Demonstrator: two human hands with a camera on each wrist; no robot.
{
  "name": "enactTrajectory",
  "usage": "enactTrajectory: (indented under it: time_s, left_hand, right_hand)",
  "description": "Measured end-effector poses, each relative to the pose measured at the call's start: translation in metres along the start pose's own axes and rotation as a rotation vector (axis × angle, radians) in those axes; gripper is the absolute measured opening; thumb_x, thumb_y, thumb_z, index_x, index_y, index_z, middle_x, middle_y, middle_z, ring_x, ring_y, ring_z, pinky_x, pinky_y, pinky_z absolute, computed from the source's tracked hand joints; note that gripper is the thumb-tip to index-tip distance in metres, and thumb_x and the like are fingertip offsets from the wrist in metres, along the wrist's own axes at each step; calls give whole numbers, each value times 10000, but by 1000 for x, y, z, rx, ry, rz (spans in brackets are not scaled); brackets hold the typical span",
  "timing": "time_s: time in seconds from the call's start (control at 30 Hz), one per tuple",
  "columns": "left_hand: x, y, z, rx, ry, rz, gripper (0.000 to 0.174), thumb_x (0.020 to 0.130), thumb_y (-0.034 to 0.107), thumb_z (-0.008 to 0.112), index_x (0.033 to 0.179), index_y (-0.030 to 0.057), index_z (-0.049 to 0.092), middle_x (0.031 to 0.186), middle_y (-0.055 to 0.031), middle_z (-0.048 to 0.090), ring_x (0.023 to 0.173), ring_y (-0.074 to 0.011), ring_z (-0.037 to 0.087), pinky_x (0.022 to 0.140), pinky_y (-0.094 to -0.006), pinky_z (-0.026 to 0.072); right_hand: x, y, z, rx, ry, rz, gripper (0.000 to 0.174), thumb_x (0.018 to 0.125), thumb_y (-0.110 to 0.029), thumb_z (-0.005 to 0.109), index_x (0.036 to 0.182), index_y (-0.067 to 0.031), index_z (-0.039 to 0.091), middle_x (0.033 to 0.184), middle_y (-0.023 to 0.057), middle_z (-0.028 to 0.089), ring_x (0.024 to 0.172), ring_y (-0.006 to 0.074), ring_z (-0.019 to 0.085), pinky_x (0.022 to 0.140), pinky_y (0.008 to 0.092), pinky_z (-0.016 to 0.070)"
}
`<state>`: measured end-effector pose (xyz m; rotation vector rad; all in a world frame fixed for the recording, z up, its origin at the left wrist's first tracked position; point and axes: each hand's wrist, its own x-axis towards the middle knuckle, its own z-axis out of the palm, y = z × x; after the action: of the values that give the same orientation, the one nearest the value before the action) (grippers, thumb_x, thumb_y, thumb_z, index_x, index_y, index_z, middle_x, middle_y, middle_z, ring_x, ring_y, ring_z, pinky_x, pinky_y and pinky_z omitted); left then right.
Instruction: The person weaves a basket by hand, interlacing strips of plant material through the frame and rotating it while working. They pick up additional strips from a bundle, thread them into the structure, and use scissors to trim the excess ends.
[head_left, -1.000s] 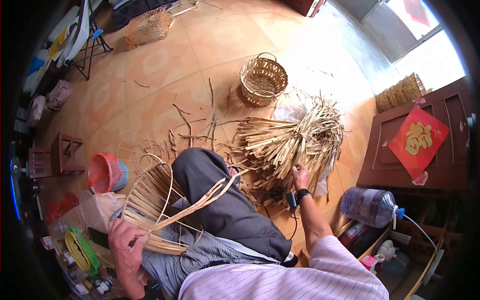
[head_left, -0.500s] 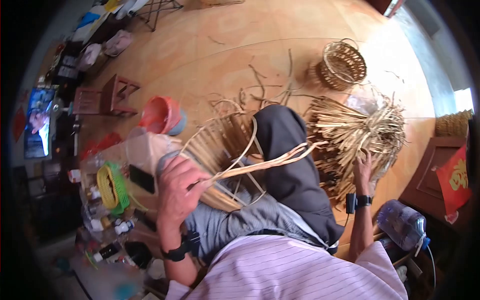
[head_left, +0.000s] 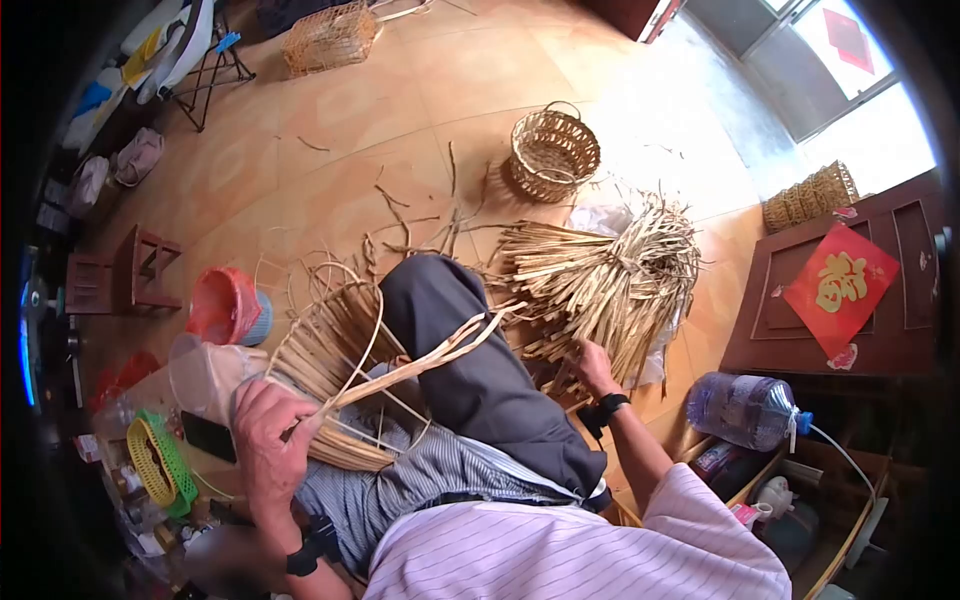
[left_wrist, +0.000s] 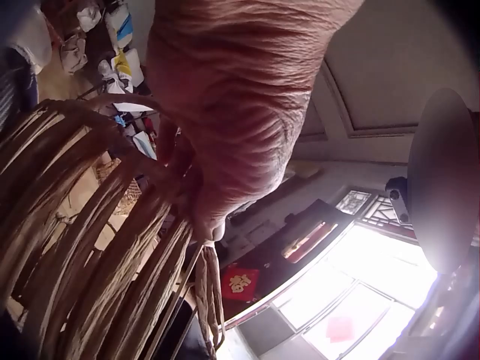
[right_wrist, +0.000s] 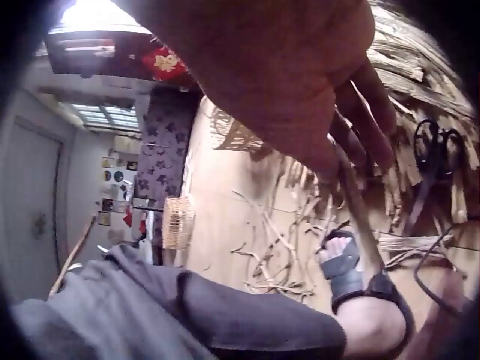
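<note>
On the person's lap lies a half-made basket point(head_left: 330, 345) of pale upright staves with a thin hoop. The left hand point(head_left: 268, 430) grips its near edge together with a pair of long twisted strips point(head_left: 440, 352) that stretch across the right knee. In the left wrist view the staves point(left_wrist: 120, 262) fan out below that hand. At the near side of a big tied bundle of dried stalks point(head_left: 615, 265) is the right hand point(head_left: 592, 366). The right wrist view shows its curled fingers point(right_wrist: 367, 112) holding one dried stalk point(right_wrist: 358, 206) that slants down past the foot.
Black scissors point(right_wrist: 429, 157) lie beside the bundle. A finished basket point(head_left: 555, 150) and loose twigs point(head_left: 400, 215) are on the tiled floor. To the left stand a red-lined bucket point(head_left: 225, 308) and a low table with green and yellow baskets point(head_left: 160, 465); a water bottle point(head_left: 740, 410) lies at right.
The head view swung left, then back. The right hand has shifted from against the bundle's stalks a little left, nearer the body. The left hand keeps its grip on the basket.
</note>
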<state>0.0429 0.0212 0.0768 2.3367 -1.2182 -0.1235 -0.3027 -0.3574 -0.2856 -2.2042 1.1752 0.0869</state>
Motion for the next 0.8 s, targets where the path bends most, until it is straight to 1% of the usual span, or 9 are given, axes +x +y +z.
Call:
enactTrajectory:
  time_s: [0.07,0.17,0.3,0.33,0.43,0.47,0.6,0.7,0.8]
  left_hand:
    - [0,-1,1,1,-10,-14,139,796,128,802,867,34,728,868,-135,653,917,-389,620,927,-494,477]
    - [2,1,2,-8,-12,-15,146,787,123,804,869,30,727,865,-131,651,911,-385,617,923,-492,477]
    - [2,-2,3,-6,-22,-33,155,772,122,811,868,34,727,861,-124,653,901,-378,615,901,-496,479]
    - [1,-5,5,-13,-17,-36,160,770,132,812,861,38,721,854,-118,652,896,-376,612,890,-491,479]
    - [3,-6,3,-8,-34,-26,166,774,149,812,856,42,716,853,-111,657,888,-366,612,881,-482,477]
    - [2,-6,3,-6,-39,-33,168,777,156,813,854,44,715,852,-109,658,886,-362,613,878,-479,476]
    - [3,-7,3,-6,-48,-43,174,792,180,815,849,51,714,846,-98,663,880,-346,616,871,-470,472]
    - [6,-5,3,-8,-61,-48,178,807,195,811,847,52,714,840,-90,662,879,-339,617,868,-465,471]
    - [8,-4,1,-3,-76,-51,188,818,213,806,848,52,715,840,-87,663,879,-332,616,867,-462,471]
  right_hand:
    - [9,22,19,-13,23,100,356,924,-230,813,1154,17,701,1026,276,776,1027,490,748,895,553,595]
    - [19,43,32,13,80,131,344,938,-229,790,1126,26,656,1068,288,761,1062,504,727,916,561,585]
    - [47,66,33,-114,275,15,325,969,-238,739,1134,12,614,1117,297,734,1087,523,695,934,575,568]
    - [56,75,30,-163,244,28,330,965,-258,724,1154,-7,624,1060,293,741,1048,532,704,904,587,577]
    - [84,85,17,-296,31,134,246,973,-260,669,1121,-64,677,964,213,765,993,472,756,878,580,609]
    - [94,86,11,-387,22,72,202,962,-246,664,1078,-83,695,894,196,755,917,459,761,822,584,607]
    - [125,56,-7,-340,330,-58,119,963,-176,645,1029,-83,679,933,210,718,865,456,732,772,602,584]
    - [140,18,-29,-505,246,-39,170,955,-147,666,1112,-90,697,1146,199,680,1126,402,686,912,520,580]
    - [155,12,-24,-638,261,-136,247,931,-109,664,1175,-78,693,1238,189,655,1209,384,644,954,507,566]
